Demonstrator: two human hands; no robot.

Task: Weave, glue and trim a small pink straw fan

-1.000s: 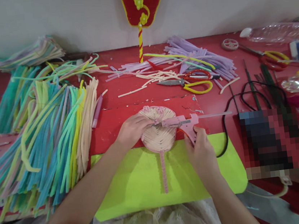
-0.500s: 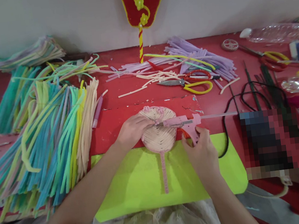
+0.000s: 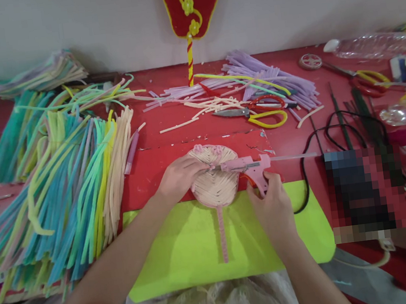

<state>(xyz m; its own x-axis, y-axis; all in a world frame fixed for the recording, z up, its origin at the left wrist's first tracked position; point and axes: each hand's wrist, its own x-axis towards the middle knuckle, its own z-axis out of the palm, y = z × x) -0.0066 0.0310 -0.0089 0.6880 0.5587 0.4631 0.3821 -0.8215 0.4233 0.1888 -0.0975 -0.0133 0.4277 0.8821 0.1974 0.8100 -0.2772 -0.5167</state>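
A round fan (image 3: 215, 190) of cream pipe cleaners, with a pink rim and pink handle, lies flat in front of me. Small pink flowers (image 3: 218, 150) sit along its top. My left hand (image 3: 182, 177) reaches over its left side, fingertips pinched on a bit of pink pipe cleaner (image 3: 212, 165) near the middle. In my right hand (image 3: 273, 200) is a pink glue gun (image 3: 251, 164), gripped by its handle near the orange trigger. Its nozzle points left, right by my left fingertips. A clear glue stick (image 3: 292, 157) juts from its back.
Under the fan lies a lime-green board (image 3: 187, 262). Bundled pipe cleaners (image 3: 59, 189) cover the left side; purple ones (image 3: 271, 79) lie at the back. Scissors (image 3: 253, 111) rest beyond the fan. A black cord (image 3: 305, 179) loops at right. A red fan (image 3: 194, 5) stands at the wall.
The whole view has shifted very slightly. Both hands, the glue gun and the fan keep nearly the same places relative to one another.
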